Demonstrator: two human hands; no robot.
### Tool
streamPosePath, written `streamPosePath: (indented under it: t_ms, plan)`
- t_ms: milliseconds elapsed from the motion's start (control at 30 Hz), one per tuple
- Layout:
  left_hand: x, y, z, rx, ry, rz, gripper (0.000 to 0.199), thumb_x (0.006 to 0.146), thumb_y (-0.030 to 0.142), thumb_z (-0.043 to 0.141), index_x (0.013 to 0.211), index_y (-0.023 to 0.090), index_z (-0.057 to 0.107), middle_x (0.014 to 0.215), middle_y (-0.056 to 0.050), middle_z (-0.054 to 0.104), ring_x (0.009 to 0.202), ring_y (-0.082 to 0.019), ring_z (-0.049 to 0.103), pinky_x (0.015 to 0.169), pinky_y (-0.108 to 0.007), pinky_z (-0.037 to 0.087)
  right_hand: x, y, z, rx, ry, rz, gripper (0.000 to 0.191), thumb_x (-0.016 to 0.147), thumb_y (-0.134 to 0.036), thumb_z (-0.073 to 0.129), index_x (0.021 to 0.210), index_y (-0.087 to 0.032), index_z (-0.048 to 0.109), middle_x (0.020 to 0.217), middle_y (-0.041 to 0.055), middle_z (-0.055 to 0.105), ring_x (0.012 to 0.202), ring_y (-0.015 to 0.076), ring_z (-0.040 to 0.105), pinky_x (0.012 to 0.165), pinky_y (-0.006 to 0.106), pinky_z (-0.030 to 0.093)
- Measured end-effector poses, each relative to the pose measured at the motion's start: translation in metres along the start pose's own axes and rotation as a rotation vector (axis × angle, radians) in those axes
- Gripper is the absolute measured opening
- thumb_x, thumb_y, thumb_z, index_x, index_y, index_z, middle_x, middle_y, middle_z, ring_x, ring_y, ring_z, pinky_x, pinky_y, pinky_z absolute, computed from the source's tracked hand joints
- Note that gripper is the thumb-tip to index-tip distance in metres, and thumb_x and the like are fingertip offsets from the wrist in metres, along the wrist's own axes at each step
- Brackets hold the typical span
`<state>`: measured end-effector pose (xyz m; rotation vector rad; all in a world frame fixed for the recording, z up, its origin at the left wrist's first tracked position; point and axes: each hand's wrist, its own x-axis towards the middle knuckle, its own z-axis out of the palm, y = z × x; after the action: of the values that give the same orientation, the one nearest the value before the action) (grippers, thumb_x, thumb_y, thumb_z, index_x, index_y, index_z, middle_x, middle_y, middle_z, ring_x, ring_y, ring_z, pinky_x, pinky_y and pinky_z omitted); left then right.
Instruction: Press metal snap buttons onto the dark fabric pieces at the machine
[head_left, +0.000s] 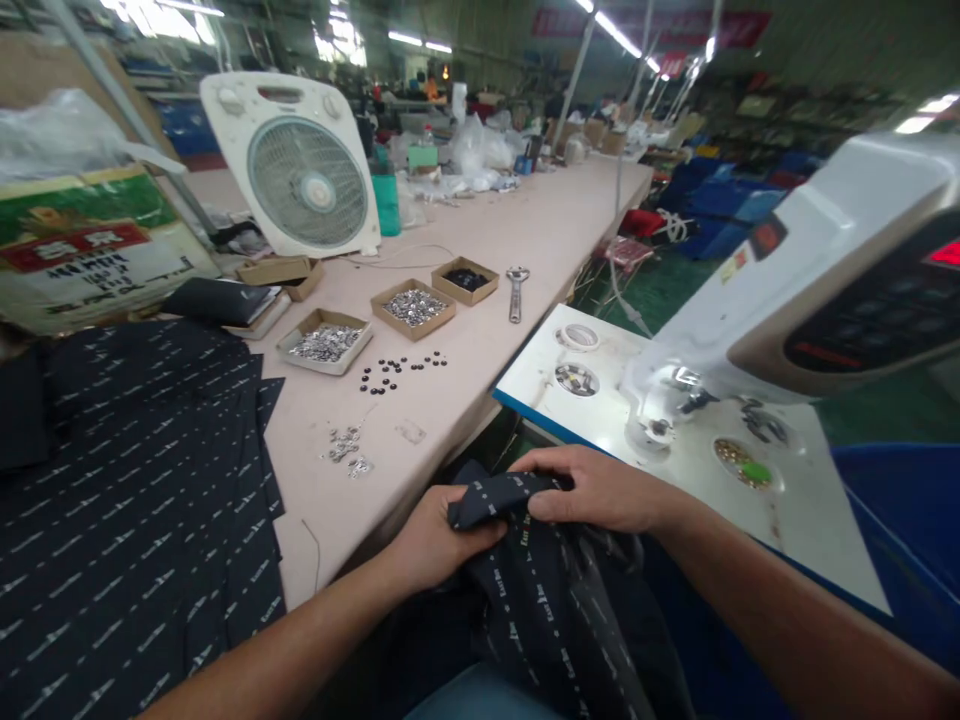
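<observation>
White lettering repeats on the dark navy cloth (536, 600); one word seems to read "East". Characters on the green-and-white plastic sack (90, 250) and long red banner (645, 27) are too blurred.

My work area adjoins a long, pale-topped table (540, 215) that extends toward the rear of a large hall. The floor (675, 300) is green. Tube lights (619, 35) run overhead in rows (several appear blurred). Bright windows (341, 40) are located at the far left; a red banner (652, 28) spans the dark back area.
</observation>
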<state>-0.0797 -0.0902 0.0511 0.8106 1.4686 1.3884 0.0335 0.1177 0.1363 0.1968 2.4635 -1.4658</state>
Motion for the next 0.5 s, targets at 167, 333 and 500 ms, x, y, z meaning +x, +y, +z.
streamPosePath:
  t_ms: [167, 333, 500]
  plan:
    - [-0.007, -0.023, 0.006, 0.311, -0.026, 0.259, 0.021, 0.075, 0.017, 0.063, 0.062, 0.017, 0.047, 0.063, 0.004, 0.048, 0.058, -0.009, 0.045, 0.055, -0.023, 0.030, 0.038, -0.015, 0.012, 0.032, 0.155, 0.023, 0.037, 0.092, -0.049, 0.061, 0.112, -0.020, 0.073, 0.097, 0.0042, 0.075, 0.088, 0.0201, 0.068, 0.077, 0.031, 0.050]
    - [-0.015, -0.036, 0.011, 0.825, -0.201, 0.470, 0.014, 0.070, 0.023, 0.069, 0.073, 0.020, 0.055, 0.071, 0.001, 0.062, 0.065, -0.015, 0.057, 0.060, -0.029, 0.033, 0.105, -0.032, 0.066, -0.069, 0.144, -0.089, 0.012, 0.085, -0.030, 0.070, 0.090, -0.020, 0.076, 0.077, -0.0005, 0.071, 0.072, 0.0142, 0.063, 0.068, 0.026, 0.047]
    - [-0.016, -0.044, 0.010, 0.988, -0.294, 0.509, 0.021, 0.068, 0.032, 0.071, 0.080, 0.022, 0.056, 0.076, 0.002, 0.064, 0.070, -0.018, 0.061, 0.060, -0.032, 0.037, 0.170, -0.027, 0.084, -0.227, 0.243, -0.106, 0.011, 0.086, -0.025, 0.067, 0.087, -0.020, 0.076, 0.075, -0.0006, 0.070, 0.069, 0.0136, 0.061, 0.066, 0.026, 0.043]
